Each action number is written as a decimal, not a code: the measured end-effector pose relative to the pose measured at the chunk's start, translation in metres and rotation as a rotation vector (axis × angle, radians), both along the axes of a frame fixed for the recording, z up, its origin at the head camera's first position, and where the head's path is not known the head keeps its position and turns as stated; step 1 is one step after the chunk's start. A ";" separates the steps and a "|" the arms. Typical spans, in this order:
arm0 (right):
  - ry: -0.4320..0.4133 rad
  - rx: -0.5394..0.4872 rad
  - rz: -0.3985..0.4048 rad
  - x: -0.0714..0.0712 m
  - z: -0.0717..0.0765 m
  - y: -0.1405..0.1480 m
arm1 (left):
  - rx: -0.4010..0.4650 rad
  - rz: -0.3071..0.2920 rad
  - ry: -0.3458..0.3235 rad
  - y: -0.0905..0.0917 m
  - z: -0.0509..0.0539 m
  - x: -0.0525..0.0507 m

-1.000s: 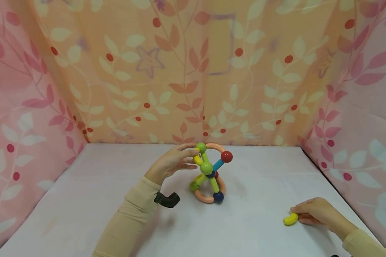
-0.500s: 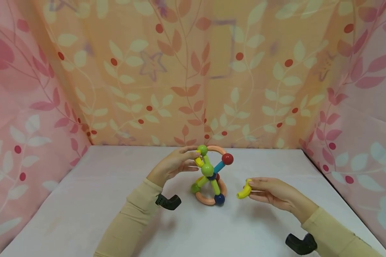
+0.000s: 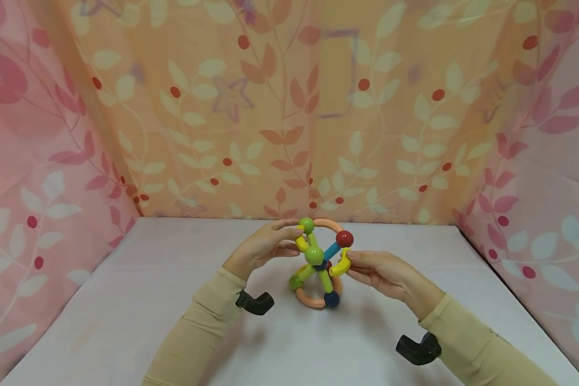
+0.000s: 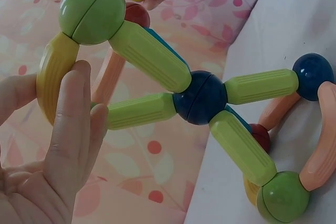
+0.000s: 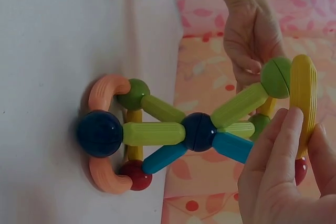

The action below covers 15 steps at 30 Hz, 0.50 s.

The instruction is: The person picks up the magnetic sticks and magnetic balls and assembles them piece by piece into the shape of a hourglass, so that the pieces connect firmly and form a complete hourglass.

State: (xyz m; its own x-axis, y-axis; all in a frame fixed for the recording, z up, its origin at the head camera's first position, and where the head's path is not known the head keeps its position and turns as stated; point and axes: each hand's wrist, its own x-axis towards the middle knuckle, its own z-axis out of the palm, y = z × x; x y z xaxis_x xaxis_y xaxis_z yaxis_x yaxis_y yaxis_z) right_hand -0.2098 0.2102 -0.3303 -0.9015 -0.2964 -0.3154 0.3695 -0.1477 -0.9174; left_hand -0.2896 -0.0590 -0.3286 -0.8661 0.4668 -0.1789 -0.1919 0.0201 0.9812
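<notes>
A built figure of coloured balls and sticks stands on the table, with a dark blue ball (image 4: pixel 200 97) at its centre and light green sticks (image 4: pixel 152 56) and blue sticks leading outward. My left hand (image 3: pixel 262 245) pinches a curved yellow stick (image 4: pixel 51 80) at the upper left, joined to a green ball (image 4: pixel 92 11). In my right hand (image 3: pixel 383 273) is a second curved yellow stick (image 5: pixel 303 103), pinched between thumb and fingers. Its end lies close to that green ball in the right wrist view; I cannot tell whether they touch. A red ball (image 3: pixel 344 239) sits at the upper right.
Under the figure is a white table (image 3: pixel 289 348). Patterned cloth (image 3: pixel 280 107) hangs behind and at both sides. A black wrist device (image 3: pixel 254 303) is on the left sleeve, another black device (image 3: pixel 418 349) on the right. Curved peach sticks (image 5: pixel 107 92) form the figure's base.
My right hand has carried the curved yellow stick from the right side of the table, leftward and up, to beside the figure. The left hand keeps its hold.
</notes>
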 end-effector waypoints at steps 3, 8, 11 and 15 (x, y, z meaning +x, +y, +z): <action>-0.001 -0.019 -0.016 -0.001 0.000 -0.002 | -0.007 0.005 0.001 0.001 0.000 -0.001; -0.016 -0.048 -0.046 -0.001 0.001 -0.003 | -0.019 0.004 0.015 0.000 0.000 0.000; -0.011 -0.051 -0.072 -0.001 0.000 -0.006 | -0.025 -0.005 0.026 -0.001 -0.001 0.000; 0.027 -0.044 -0.113 0.000 -0.004 -0.013 | -0.027 -0.003 0.023 -0.002 -0.002 -0.002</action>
